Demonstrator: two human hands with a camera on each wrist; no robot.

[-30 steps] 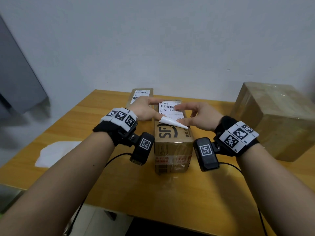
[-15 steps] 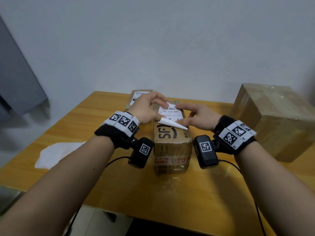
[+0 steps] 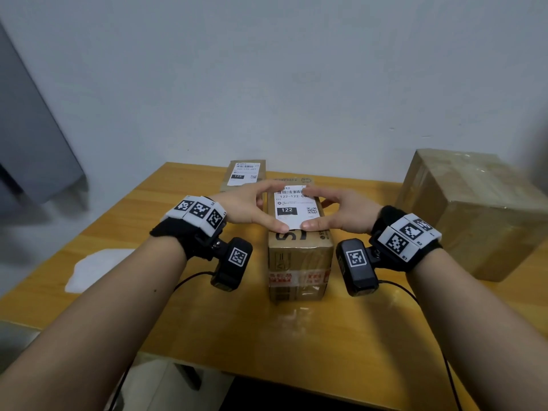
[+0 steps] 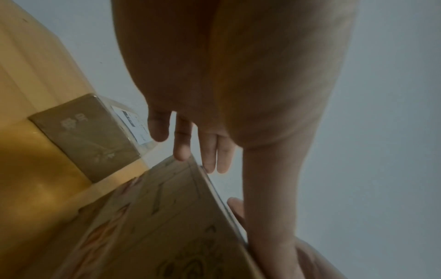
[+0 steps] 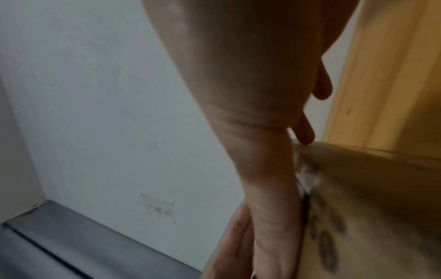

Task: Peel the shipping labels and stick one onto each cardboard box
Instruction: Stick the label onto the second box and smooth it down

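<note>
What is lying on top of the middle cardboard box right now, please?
A white shipping label lies on the middle box, with the left hand and right hand pressing its edges. The label's far corners are hidden under the fingers.

A plain pale wall (image 3: 296, 84) rises behind the wooden table (image 3: 267, 336), a grey panel (image 3: 26, 137) at left.

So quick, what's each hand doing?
Left hand: open, fingers pressing the label onto the middle box.
Right hand: open, pressing the same label.
</note>
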